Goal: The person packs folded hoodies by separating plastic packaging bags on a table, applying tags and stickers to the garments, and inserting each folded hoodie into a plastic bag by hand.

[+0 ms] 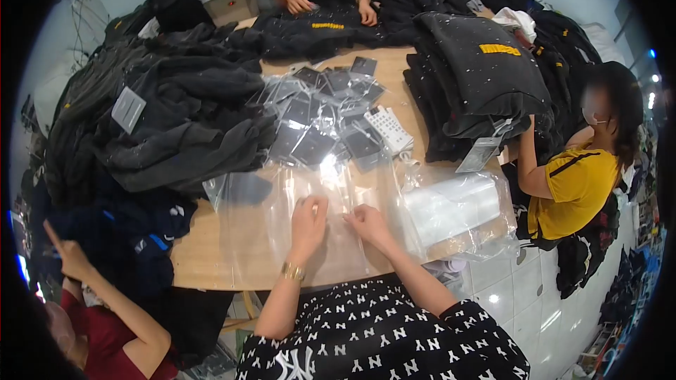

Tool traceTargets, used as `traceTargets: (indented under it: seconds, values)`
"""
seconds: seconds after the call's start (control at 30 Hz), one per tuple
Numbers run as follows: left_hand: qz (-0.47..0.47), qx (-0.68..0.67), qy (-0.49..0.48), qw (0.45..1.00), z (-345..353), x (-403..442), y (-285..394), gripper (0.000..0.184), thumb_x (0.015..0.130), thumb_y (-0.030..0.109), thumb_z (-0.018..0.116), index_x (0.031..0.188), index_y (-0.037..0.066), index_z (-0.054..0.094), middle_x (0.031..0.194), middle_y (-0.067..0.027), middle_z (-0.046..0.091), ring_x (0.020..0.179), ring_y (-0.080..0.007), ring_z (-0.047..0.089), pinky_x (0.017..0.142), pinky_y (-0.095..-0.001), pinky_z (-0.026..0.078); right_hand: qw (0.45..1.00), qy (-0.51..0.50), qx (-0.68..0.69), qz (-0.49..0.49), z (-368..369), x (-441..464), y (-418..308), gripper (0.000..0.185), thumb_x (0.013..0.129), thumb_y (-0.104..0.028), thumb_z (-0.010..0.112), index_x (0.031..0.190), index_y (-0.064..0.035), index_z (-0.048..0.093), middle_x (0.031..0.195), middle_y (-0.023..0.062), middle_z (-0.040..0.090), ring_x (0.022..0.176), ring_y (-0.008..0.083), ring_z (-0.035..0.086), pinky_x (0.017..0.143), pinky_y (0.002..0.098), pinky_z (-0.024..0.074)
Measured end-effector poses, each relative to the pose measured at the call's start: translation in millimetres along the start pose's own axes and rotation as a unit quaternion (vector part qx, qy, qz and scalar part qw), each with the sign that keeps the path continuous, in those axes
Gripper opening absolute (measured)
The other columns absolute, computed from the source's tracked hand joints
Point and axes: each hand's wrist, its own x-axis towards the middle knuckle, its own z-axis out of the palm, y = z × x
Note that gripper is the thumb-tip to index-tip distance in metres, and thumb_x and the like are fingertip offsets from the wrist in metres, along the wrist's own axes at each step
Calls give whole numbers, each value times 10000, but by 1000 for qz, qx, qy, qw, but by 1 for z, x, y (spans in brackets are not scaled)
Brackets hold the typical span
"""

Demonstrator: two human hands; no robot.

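Observation:
A large clear plastic bag (282, 260) lies spread on the table in front of me. Over its upper part, my left hand (310, 224) is closed with curled fingers; what they grip, if anything, is hidden. Close by on the right, my right hand (367, 224) pinches the thin clear film with thumb and fingertips. Just beyond both hands is a loose heap of dark tags in clear sleeves (310, 137). A white card with rows of small dark marks (389, 129) rests at the heap's right side.
Dark garments (176, 112) pile up at left. Folded dark sweatshirts (479, 63) with yellow lettering are stacked at right. A stack of clear bags (454, 207) lies right of my hands. People surround the table: one in yellow (581, 190), one in red (105, 338), two behind.

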Motion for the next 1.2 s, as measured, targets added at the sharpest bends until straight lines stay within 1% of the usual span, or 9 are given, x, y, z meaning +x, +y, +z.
traceTargets:
  seconds: [0.2,0.3,0.47,0.57,0.63,0.73,0.83,1.07,1.2]
  values:
    - [-51,460,168,870,-18,-67,-37,675,817,451,675,1324,36,517,1225,-266,530,1228,-461,381,1020,-585,268,998,-17,-39,39,9,5,-2,365,799,-345,747,852,7,663,723,158,660,684,246,644,638,363,506]
    - [-48,489,147,858,-24,-69,-58,641,798,419,712,1282,30,551,1200,-266,545,1222,-450,395,1034,-587,261,995,-16,-93,-29,-31,-10,-51,457,790,-356,772,1049,-1,645,813,156,669,727,233,646,672,355,516]
    - [9,48,15,999,-21,21,19,437,783,251,769,1142,45,627,1170,-211,581,1161,-375,485,1018,-493,352,978,146,57,-138,-163,-18,-128,440,860,-196,728,1229,-9,581,955,146,692,858,178,668,730,287,531]
    - [53,-205,-106,972,39,114,89,327,910,276,669,1122,31,629,1077,-85,636,984,-187,612,802,-320,508,946,239,114,-187,-212,-33,-130,353,883,-51,668,1224,-6,586,940,97,688,853,133,659,751,267,531]
    - [-69,-410,-205,886,84,169,144,409,986,371,546,1224,39,558,1116,-82,604,1030,-175,606,848,-307,495,935,256,156,-187,-222,-54,-119,338,886,-7,645,1219,-1,587,935,78,684,842,118,655,753,267,534]
    - [-224,-488,-238,809,155,237,205,677,864,509,672,1305,22,505,1258,-117,575,1108,-241,592,951,-380,477,942,244,178,-146,-218,-90,-99,324,896,14,622,1216,28,576,933,96,681,838,135,657,753,266,543]
    - [-197,-512,-295,782,167,246,263,781,779,516,761,1286,-29,527,1203,-141,609,1092,-249,592,916,-405,500,935,250,241,-70,-214,-119,-72,326,899,10,617,1220,41,562,913,119,685,816,148,667,746,263,549]
    - [-244,-575,-340,703,204,278,280,403,801,254,767,1116,29,654,1058,-133,692,918,-269,679,847,-420,553,922,290,255,-7,-233,-133,-29,370,913,-14,605,1273,18,523,888,114,690,766,148,670,692,251,535]
    - [-206,-636,-334,665,186,271,319,315,826,204,710,1073,16,655,1035,-136,694,896,-267,681,828,-400,560,908,338,235,-82,-259,-96,-20,517,879,-12,637,1352,-1,427,1029,123,653,941,165,638,753,270,525]
